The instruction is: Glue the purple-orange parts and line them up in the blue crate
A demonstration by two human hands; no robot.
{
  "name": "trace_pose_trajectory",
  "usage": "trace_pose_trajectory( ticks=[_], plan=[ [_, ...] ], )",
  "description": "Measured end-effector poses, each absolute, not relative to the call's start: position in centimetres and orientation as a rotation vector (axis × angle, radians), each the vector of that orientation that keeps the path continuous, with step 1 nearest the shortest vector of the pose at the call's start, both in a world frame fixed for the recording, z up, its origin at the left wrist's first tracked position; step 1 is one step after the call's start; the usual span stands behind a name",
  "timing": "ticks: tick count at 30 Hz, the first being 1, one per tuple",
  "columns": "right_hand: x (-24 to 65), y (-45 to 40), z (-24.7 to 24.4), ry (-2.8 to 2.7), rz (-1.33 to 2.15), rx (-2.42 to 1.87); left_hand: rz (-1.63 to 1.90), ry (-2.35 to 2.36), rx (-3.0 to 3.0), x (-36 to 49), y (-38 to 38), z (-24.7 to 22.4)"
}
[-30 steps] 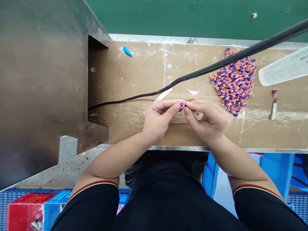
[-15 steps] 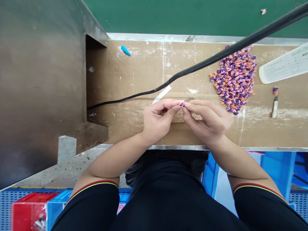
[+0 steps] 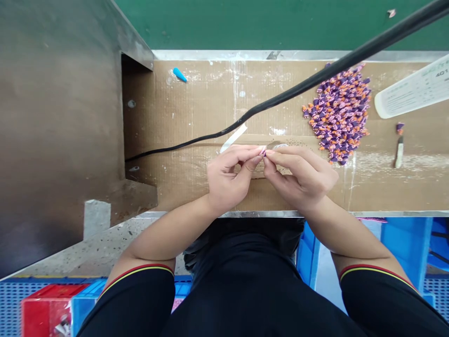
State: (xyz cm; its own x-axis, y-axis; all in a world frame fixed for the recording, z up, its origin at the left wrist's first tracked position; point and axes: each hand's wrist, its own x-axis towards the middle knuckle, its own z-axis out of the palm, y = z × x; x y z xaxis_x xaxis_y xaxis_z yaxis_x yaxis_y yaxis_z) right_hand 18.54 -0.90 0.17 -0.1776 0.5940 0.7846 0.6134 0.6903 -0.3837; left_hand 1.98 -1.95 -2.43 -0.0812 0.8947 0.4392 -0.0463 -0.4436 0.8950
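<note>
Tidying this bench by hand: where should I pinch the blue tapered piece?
Pinch the blue tapered piece across its thicker end, coming down from above. It lies on its side on the cardboard, nothing touching it, and that end offers more to hold than the tip.

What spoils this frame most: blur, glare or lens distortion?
In the head view, the small pink piece pinched at the fingertips is too small and soft to make out; the metal panel at left shows a dull sheen, darkening towards its lower edge; wide-angle distortion slants the edges near the frame's sides.
</note>
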Motion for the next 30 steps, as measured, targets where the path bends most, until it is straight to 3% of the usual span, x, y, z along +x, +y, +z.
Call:
trace_pose_trajectory(
  ticks=[9,30],
  plan=[
    [19.1,-0.6,0.0,-1.886,-0.007,-0.950,1.314,0.825,1.025,1.5,-1.9,-2.5],
    [20.2,0.6,0.1,-1.940,-0.036,-0.921,1.378,0.879,1.105,2.2,-0.6,-3.2]
  ],
)
